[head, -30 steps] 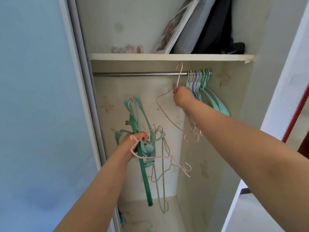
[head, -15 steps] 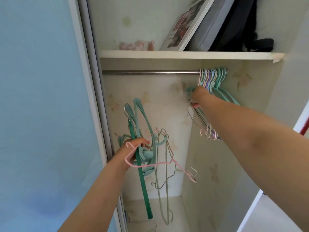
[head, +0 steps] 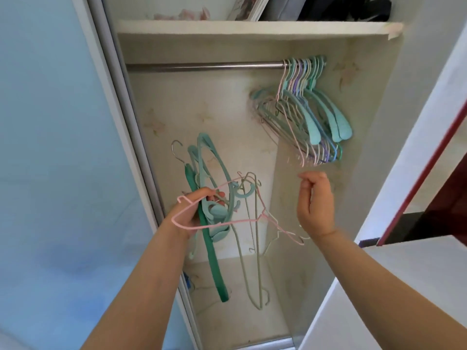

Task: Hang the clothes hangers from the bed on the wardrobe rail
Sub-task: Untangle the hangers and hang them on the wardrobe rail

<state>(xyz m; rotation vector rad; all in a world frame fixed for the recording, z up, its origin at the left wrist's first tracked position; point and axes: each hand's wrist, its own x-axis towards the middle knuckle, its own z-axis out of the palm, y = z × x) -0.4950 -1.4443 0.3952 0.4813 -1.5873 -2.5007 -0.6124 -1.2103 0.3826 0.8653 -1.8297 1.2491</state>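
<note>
While the left hand [head: 192, 210] is raised at the mouth of the open wardrobe, its forearm reaching up from the lower left, its fingers [head: 214, 194] are curled round a tangled bundle of hangers [head: 222, 205]. A thin pink wire hanger [head: 227, 222] loops over the back of that hand and runs rightward, its far end reaching just under the right wrist. A dark green hanger [head: 209, 248] and a pale grey wire hanger [head: 252, 261] dangle below the gripping fingers toward the wardrobe floor, and light teal hangers [head: 209, 157] with a metal hook [head: 176, 147] stick up above them.

To the right of the bundle, the right hand [head: 314, 205] is held up with its back toward the camera, the forearm coming in from the lower right. Its fingers [head: 307, 183] are loosely curled, thumb and forefinger tips close together; they hold nothing that can be made out.

Above and a little right of the right fingers, a row of hung hangers [head: 303, 109], teal, lilac, pink and white, sits packed at the right end of the metal rail [head: 202, 66], their lower ends just above the fingertips and apart from them. The stretch of rail above the left fingers is bare. Over the rail runs a shelf [head: 252, 26] carrying a framed picture [head: 249, 7] and dark folded items [head: 341, 8].
</note>
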